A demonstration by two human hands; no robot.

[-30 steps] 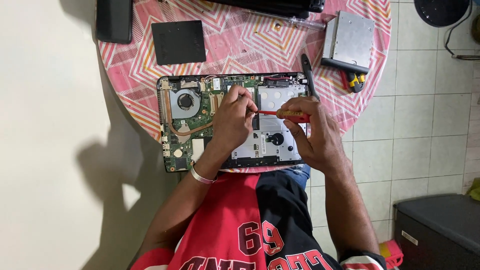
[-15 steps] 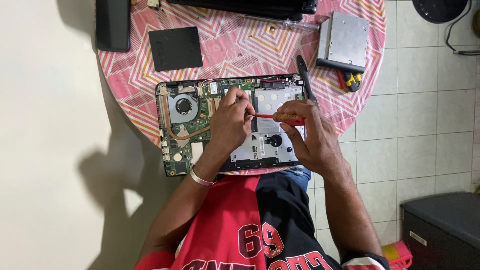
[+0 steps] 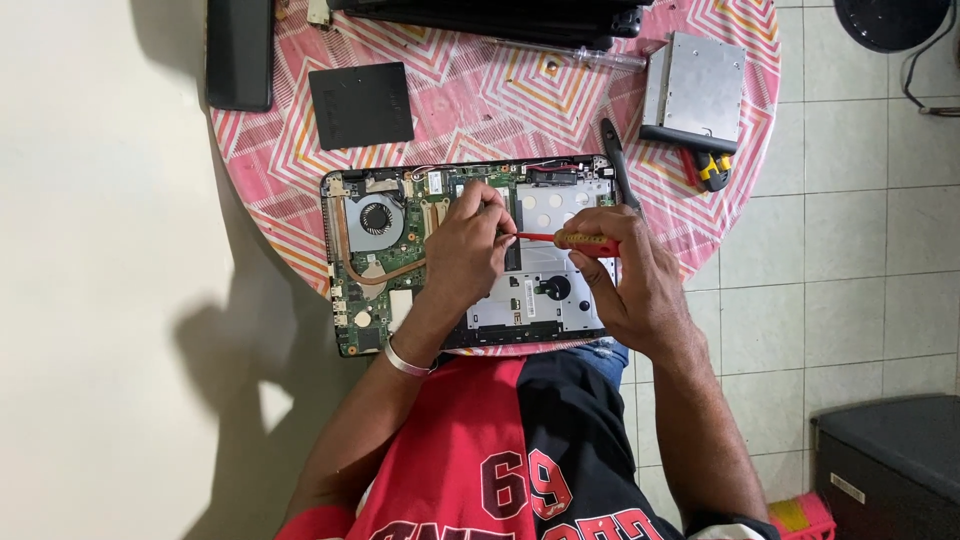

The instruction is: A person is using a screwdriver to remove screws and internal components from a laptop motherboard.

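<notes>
Working a red screwdriver (image 3: 560, 239) into the opened laptop base (image 3: 470, 255) on our bench (image 3: 480, 110).

Our right hand (image 3: 630, 285) has its fingers clamped on the screwdriver's handle; our left hand (image 3: 465, 250) pinches together at its tip, over the board's middle. At two o'clock lies a grey optical drive (image 3: 695, 90); at eleven, a black cover panel (image 3: 361, 104).

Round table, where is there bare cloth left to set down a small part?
On the table, one free patch lies between the square black cover and the silver drive, above the opened laptop. A smaller strip runs left of the laptop. It is crowded where the left hand and right hand work the red screwdriver.
</notes>
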